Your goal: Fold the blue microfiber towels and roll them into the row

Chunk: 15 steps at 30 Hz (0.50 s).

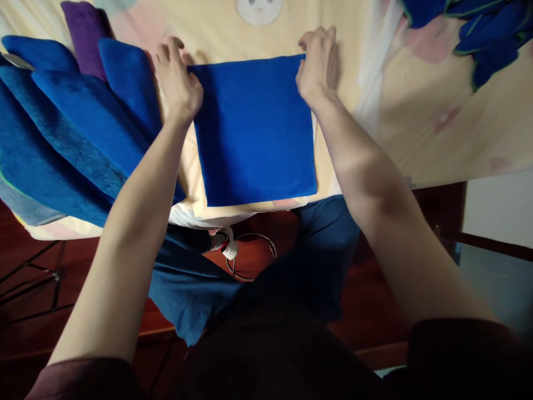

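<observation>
A blue towel (256, 130) lies flat before me as a near-square, its far edge between my two hands. At its far left corner is my left hand (177, 80), fingers apart and slightly bent, the thumb side against the cloth. My right hand (318, 66) rests at the far right corner in a similar pose, its thumb beside the towel's edge. Neither hand visibly grips the cloth. Under the towel spreads a cream patterned cover (353, 33).
Several long folded blue towels (87, 105) fan out at the left, with a purple rolled towel (85, 39) behind them. Blue cloths with green edging (491, 33) are heaped at the far right. A white cable (266, 239) loops below the near edge.
</observation>
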Each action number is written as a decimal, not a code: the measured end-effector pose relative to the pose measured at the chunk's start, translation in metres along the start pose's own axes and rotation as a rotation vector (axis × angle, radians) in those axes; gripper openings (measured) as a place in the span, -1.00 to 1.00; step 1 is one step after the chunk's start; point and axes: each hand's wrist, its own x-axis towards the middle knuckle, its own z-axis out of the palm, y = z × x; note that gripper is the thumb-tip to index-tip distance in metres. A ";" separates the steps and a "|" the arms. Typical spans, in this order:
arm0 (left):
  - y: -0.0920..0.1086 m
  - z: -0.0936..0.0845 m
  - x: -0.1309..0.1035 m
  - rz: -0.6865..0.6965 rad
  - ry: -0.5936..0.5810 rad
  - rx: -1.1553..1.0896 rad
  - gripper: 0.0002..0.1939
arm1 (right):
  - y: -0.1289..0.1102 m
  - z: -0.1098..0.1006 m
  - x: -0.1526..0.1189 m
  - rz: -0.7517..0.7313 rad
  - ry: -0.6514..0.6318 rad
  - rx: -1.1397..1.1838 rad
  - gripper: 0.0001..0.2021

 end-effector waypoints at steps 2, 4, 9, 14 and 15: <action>0.014 0.006 -0.013 0.093 0.033 0.098 -0.45 | -0.016 -0.004 -0.011 -0.109 -0.017 -0.099 -0.58; 0.027 0.017 -0.026 0.182 -0.038 0.144 -0.39 | -0.034 0.001 -0.025 -0.253 -0.057 -0.160 -0.49; 0.027 0.051 -0.050 0.124 -0.225 0.139 -0.26 | -0.051 0.046 -0.056 -0.429 -0.167 -0.047 -0.43; -0.014 0.066 -0.045 0.117 -0.053 0.071 -0.17 | -0.005 0.067 -0.043 -0.345 -0.039 0.025 -0.37; -0.022 0.068 -0.041 0.102 -0.019 0.064 -0.20 | 0.006 0.066 -0.037 -0.322 -0.020 0.013 -0.37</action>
